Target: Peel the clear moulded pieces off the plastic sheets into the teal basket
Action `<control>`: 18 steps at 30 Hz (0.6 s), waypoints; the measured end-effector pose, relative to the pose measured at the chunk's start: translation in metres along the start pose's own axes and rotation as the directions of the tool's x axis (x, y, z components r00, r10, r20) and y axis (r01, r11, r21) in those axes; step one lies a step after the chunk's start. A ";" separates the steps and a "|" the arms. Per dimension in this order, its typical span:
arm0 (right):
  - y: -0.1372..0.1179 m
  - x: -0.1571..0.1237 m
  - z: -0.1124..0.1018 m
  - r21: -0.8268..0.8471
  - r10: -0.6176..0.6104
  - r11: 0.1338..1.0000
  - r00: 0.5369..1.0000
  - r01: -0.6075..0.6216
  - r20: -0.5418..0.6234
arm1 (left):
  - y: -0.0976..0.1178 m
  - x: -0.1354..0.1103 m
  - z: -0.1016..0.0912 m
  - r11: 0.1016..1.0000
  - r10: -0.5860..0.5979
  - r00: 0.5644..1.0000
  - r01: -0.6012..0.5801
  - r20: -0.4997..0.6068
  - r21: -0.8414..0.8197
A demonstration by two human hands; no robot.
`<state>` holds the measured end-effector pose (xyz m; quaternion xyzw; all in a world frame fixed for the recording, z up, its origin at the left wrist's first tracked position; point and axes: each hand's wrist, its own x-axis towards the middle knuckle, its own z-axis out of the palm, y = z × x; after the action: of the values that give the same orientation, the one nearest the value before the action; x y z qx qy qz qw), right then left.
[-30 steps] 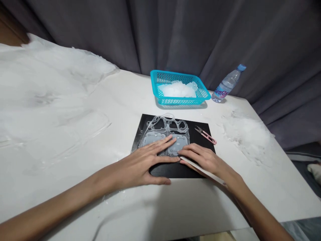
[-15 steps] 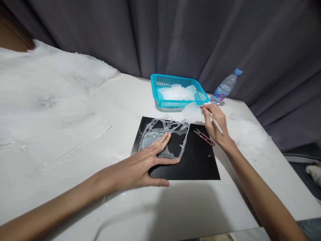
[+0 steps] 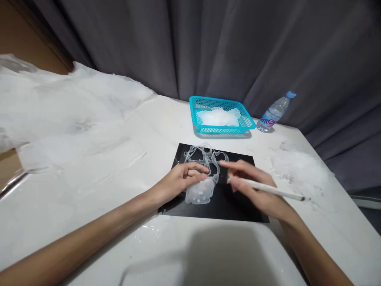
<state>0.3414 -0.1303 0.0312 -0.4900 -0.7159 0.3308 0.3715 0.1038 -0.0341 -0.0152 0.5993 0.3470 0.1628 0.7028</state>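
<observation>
A black mat (image 3: 238,206) lies on the white table with a clear, web-like plastic frame (image 3: 202,157) on it. My left hand (image 3: 181,180) is closed in a pinch on a small translucent plastic piece (image 3: 200,192) with white dots, lifting it off the frame. My right hand (image 3: 253,186) hovers over the mat just to the right, motion-blurred, fingers curled round a thin white stick-like tool (image 3: 268,190) that points out to the right.
A turquoise basket (image 3: 247,121) holding several clear pieces stands behind the mat. A water bottle (image 3: 275,113) lies beside it. White plastic scraps (image 3: 300,169) are heaped at right, large clear sheets (image 3: 74,119) at left. Dark curtain behind.
My right hand came back from the basket to the mat, still with the white tool. My left hand went from flat on the frame to pinching up a dotted piece. The view shifted left.
</observation>
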 end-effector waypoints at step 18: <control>0.038 0.010 0.030 -0.170 0.021 0.985 1.000 -0.018 0.014 | -0.003 -0.012 0.009 0.826 0.372 0.923 -0.283 -0.095 0.487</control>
<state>0.3309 -0.1128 -0.0139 -0.5243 -0.7396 0.2760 0.3192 0.1010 -0.0491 -0.0137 0.7827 0.3313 0.2485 0.4646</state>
